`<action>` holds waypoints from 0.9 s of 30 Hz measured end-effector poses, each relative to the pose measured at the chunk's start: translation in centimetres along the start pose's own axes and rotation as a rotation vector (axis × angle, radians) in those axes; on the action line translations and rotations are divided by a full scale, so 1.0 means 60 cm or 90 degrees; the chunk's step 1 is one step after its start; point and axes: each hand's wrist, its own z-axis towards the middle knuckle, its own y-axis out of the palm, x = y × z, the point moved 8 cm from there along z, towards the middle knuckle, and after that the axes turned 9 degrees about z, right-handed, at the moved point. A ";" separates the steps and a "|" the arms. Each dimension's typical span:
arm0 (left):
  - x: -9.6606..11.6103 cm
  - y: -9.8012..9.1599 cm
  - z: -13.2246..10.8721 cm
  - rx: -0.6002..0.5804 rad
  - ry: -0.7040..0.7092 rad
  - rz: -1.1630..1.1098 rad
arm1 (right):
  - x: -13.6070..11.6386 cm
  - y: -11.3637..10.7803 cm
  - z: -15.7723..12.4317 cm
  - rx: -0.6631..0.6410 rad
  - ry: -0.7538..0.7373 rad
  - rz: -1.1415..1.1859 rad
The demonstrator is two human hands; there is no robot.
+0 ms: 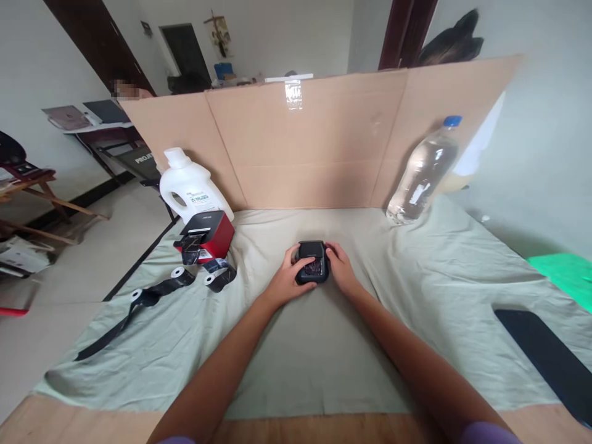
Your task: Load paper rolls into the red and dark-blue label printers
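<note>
At the centre of the frame a small black device sits on a pale green cloth spread over the worktop, whose bare wooden edge shows along the bottom. The left hand has its grip closed on the device from the left, with the thumb laid across its face and the other fingers around the left and lower edges. The right hand is at the upper right corner of the device, fingers bent towards it; whether its grip is closed on that edge or only resting there, I cannot tell

To the left of centre, a red and black box stands in front of a white jug with a handle. Below the box lie black rolls with white cores, a dark strip trailing from them towards the lower left. A cardboard panel stands upright across the upper middle, with clear tape at its top edge. At the upper right a clear bottle with a blue cap leans in front of the panel. A dark, flat, phone-like slab lies at the lower right, and something bright green shows at the right edge
</note>
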 end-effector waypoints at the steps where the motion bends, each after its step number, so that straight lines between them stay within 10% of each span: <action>1: -0.004 0.003 -0.002 -0.013 0.006 -0.011 | 0.003 0.000 -0.008 0.021 0.019 0.000; 10: 0.033 0.015 0.042 0.007 0.034 -0.028 | -0.027 -0.019 -0.046 0.044 0.014 0.042; 14: 0.150 0.066 0.152 0.033 0.116 -0.015 | -0.091 -0.162 0.000 0.073 -0.071 0.006; 20: 0.304 0.241 0.311 0.015 0.135 -0.146 | -0.160 -0.432 0.046 0.286 -0.121 -0.122; 27: 0.364 0.373 0.364 -0.059 0.076 -0.186 | -0.128 -0.560 0.049 0.355 -0.055 -0.140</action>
